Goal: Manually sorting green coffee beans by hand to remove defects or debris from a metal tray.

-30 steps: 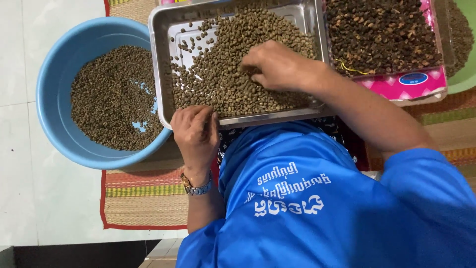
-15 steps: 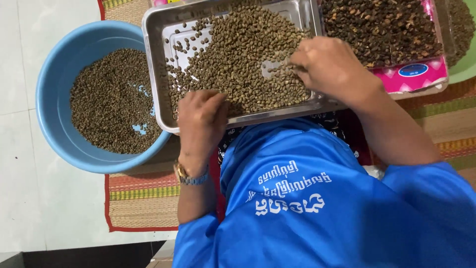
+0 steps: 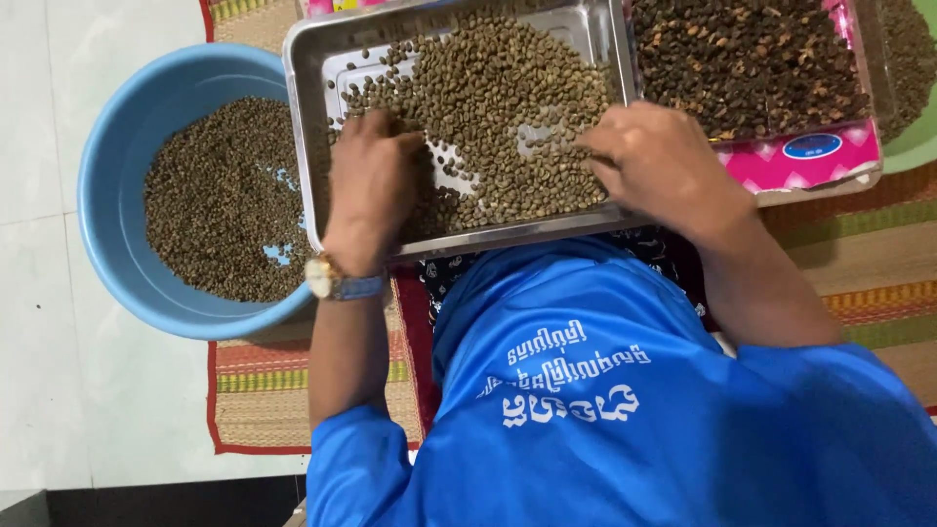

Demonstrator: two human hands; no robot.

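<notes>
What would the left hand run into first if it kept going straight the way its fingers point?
The left hand points up across the metal tray. It would likely push into the loose beans first, then the tray's far rim, though depth is unclear.

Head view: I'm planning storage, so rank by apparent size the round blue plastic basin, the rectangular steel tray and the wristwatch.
1. Round blue plastic basin and rectangular steel tray: look alike in size, both partly hidden, so unranked.
2. Wristwatch, by far smallest.
</notes>
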